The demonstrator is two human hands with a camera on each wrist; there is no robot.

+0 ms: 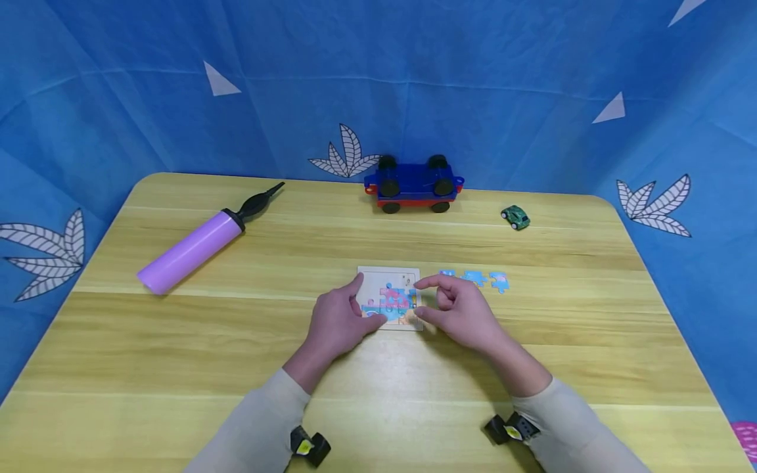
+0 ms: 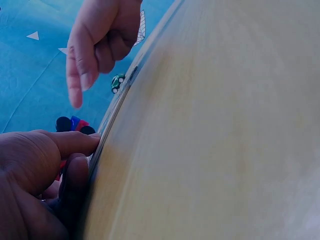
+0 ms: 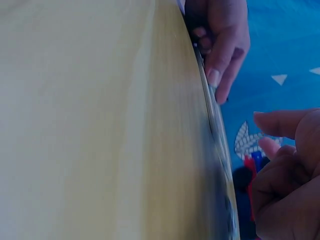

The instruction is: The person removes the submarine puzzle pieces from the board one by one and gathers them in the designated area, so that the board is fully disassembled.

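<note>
A small square jigsaw board (image 1: 369,277) lies on the table, several pink and blue pieces (image 1: 395,299) fitted in its lower and right part. My left hand (image 1: 339,318) holds the board's left side, forefinger near the top corner and thumb along the lower edge. Around the right edge hovers my right hand (image 1: 464,309), forefinger and thumb spread apart and the other fingers curled in. No piece shows between them. In the right wrist view this right hand (image 3: 290,170) is raised off the tabletop. Loose jigsaw pieces (image 1: 475,278) lie in a row just beyond it, partly hidden.
A purple hand pump (image 1: 192,253) with a black nozzle lies at the left. At the back edge rests a blue and red toy vehicle (image 1: 414,184), wheels showing. A small green toy car (image 1: 516,217) stands at the back right. Blue cloth (image 1: 473,66) hangs behind.
</note>
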